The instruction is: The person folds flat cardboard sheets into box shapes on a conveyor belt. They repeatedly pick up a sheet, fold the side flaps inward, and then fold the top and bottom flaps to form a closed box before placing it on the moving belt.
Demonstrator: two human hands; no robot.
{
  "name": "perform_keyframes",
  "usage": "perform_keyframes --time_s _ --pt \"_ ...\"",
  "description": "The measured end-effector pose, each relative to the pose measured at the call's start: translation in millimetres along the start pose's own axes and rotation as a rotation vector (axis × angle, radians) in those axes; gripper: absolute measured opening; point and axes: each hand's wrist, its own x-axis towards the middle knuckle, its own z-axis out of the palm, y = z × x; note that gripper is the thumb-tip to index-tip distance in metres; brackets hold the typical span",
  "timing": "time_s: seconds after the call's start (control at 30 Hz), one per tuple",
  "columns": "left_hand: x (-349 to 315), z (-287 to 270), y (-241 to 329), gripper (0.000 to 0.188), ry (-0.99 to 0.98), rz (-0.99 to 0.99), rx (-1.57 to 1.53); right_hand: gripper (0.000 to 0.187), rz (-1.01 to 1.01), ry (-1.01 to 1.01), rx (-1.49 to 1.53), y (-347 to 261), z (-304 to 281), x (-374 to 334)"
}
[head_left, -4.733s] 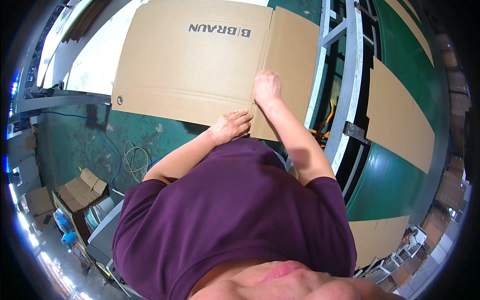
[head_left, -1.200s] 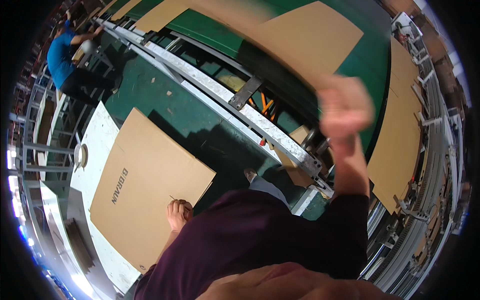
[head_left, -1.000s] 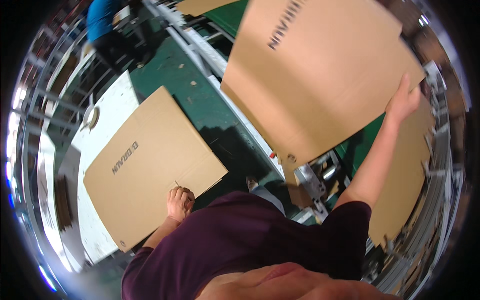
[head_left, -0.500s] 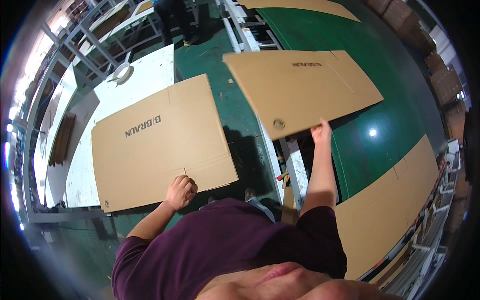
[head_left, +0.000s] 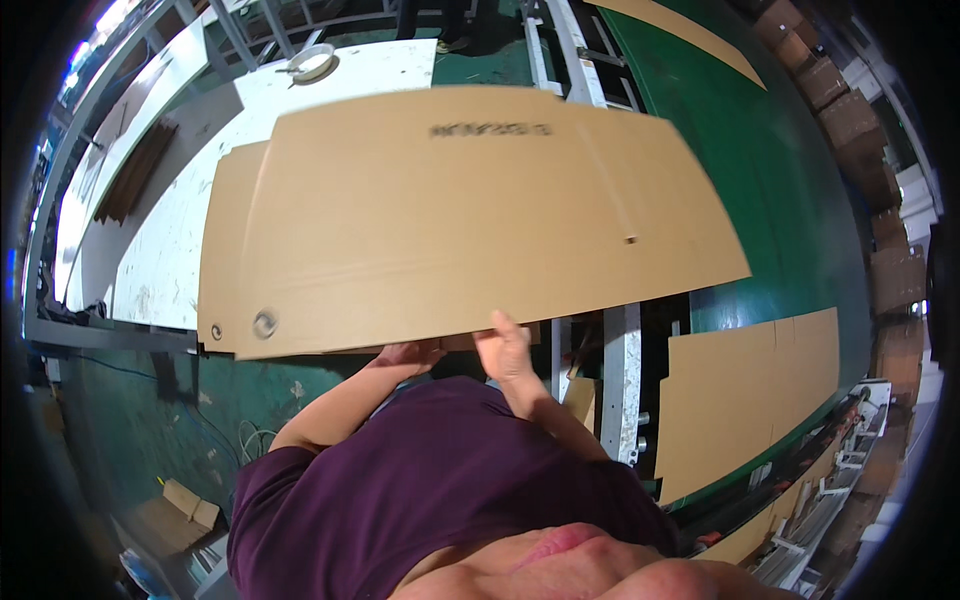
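My right hand [head_left: 506,348] grips the near edge of a large brown cardboard sheet [head_left: 440,220], thumb at the edge. This flat sheet has dark printing near its far side and a round mark at its near left corner. It spans from the white table across to the green conveyor. Beneath it, another cardboard sheet [head_left: 222,240] on the table shows mainly along its left side. My left hand [head_left: 410,355] is at the near edge below the upper sheet. Its fingers are partly covered, so their grip is unclear.
A white table [head_left: 170,250] with a tape roll [head_left: 312,65] stands at left. On the green conveyor [head_left: 740,150] at right lie further cardboard sheets, one near [head_left: 755,390] and one far [head_left: 690,35]. A metal rail [head_left: 621,380] runs beside it. An opened carton [head_left: 175,515] sits on the floor.
The upper sheet has moved left with my right hand, from over the conveyor to above the sheet on the table. My left hand has shifted slightly right, now partly beneath the upper sheet.
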Motion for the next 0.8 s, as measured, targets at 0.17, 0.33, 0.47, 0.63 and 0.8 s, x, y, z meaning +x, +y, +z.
perform_keyframes --time_s 0.17,0.33,0.47,0.63,0.8 --pt "7.1 11.0 3.7 0.04 0.031 0.013 -0.072 0.025 0.102 -0.171 -0.323 50.7 -12.2 -9.9" --pt "-5.1 11.7 3.1 0.039 -0.003 0.034 -0.152 0.018 0.352 -0.145 -0.241 125.3 13.2 -28.3" --pt "-15.3 8.7 -5.3 0.037 -0.011 0.023 -0.199 0.017 0.484 -0.118 -0.25 152.1 2.1 -24.6" --pt "-15.7 14.0 -0.6 0.036 -0.015 -0.02 -0.217 0.019 0.344 -0.163 -0.233 120.1 36.8 -38.0" --pt "-15.2 14.6 7.9 0.034 -0.028 -0.068 -0.254 0.032 0.371 -0.176 -0.193 107.2 27.6 -47.3"
